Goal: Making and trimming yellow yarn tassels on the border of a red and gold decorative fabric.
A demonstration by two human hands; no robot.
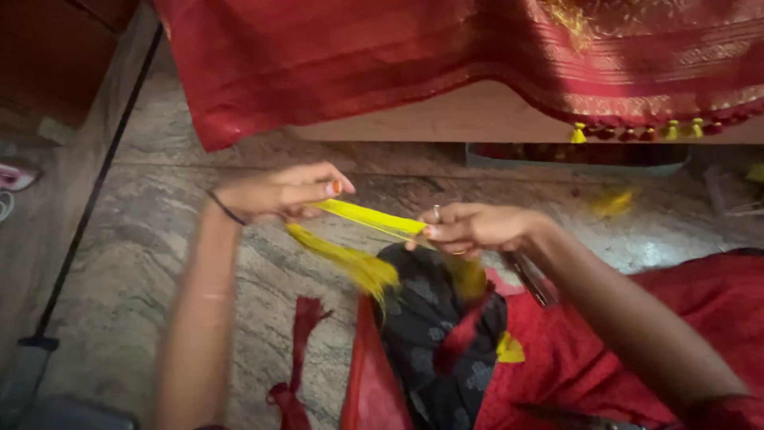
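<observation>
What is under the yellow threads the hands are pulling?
Under the yellow threads lie a black patterned cloth, red cloth and the stone floor. What the cloths cover cannot be seen.

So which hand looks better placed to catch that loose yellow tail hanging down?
Probably the left hand: the loose tail of the yellow threads hangs just beneath it, while the right hand pinches the other end.

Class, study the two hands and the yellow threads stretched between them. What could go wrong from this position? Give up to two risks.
1. The yellow thread bundle is pinched only at the fingertips of the left hand and right hand; a slip could let it go slack and tangle.
2. Its loose frayed end hangs free over the dark patterned cloth, so strands might snag or stray.
</observation>
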